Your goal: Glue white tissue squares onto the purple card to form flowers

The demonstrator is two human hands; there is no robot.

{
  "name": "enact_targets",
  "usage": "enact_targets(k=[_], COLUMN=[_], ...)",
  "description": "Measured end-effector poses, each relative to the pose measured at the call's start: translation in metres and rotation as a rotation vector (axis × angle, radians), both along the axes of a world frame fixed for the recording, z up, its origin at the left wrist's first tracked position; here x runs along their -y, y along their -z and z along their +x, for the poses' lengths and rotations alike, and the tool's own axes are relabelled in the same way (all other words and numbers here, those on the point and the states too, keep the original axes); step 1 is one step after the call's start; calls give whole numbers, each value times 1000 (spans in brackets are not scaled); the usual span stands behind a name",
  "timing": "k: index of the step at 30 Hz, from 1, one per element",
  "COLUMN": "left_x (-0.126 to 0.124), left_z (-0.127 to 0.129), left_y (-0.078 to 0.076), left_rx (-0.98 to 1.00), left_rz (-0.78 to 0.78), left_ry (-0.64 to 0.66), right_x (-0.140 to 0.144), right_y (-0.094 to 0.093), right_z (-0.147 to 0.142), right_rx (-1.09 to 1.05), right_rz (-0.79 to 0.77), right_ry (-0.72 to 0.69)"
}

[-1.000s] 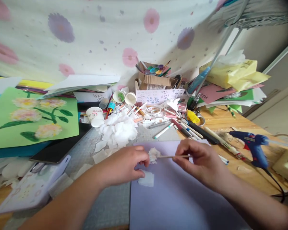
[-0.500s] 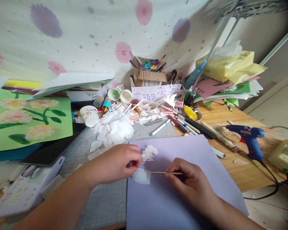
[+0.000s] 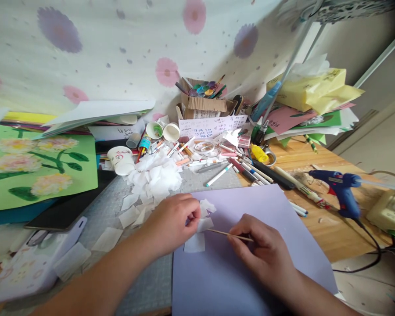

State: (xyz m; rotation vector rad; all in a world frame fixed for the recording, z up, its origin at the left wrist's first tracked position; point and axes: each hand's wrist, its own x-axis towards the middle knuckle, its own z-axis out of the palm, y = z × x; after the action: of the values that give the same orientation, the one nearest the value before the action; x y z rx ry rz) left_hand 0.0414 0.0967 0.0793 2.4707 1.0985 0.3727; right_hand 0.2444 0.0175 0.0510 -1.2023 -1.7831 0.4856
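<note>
A small white tissue square [image 3: 195, 242] lies on the purple paper [image 3: 250, 272], the left hand [image 3: 171, 224] pinches one corner of it with its fingers closed, and the right hand [image 3: 266, 254] holds a thin wooden stick [image 3: 228, 235] tight, tip touching the tissue.

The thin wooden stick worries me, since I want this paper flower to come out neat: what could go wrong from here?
The thin wooden stick in the right hand points toward the left hand's fingers, so it might poke them. The small tissue square lies loose on the purple sheet and could shift. The blue glue gun lies close by; its cord could snag.
</note>
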Motion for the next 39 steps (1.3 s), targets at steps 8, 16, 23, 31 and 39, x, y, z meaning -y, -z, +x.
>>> enact_targets(k=[8, 16, 23, 31, 39], left_x=[-3, -5, -5, -4, -5], left_z=[2, 0, 0, -1, -3], left_y=[7, 7, 8, 10, 7], left_rx=[-54, -54, -58, -69, -71], left_rz=[34, 3, 18, 40, 39], left_ry=[47, 47, 80, 106, 105], right_x=[3, 9, 5, -3, -7], right_y=[4, -8, -9, -1, 8], right_z=[-11, -22, -24, -27, -28], right_rx=[240, 268, 213, 276, 359], right_rz=[221, 359, 361, 301, 289], right_ry=[-73, -75, -27, -70, -144])
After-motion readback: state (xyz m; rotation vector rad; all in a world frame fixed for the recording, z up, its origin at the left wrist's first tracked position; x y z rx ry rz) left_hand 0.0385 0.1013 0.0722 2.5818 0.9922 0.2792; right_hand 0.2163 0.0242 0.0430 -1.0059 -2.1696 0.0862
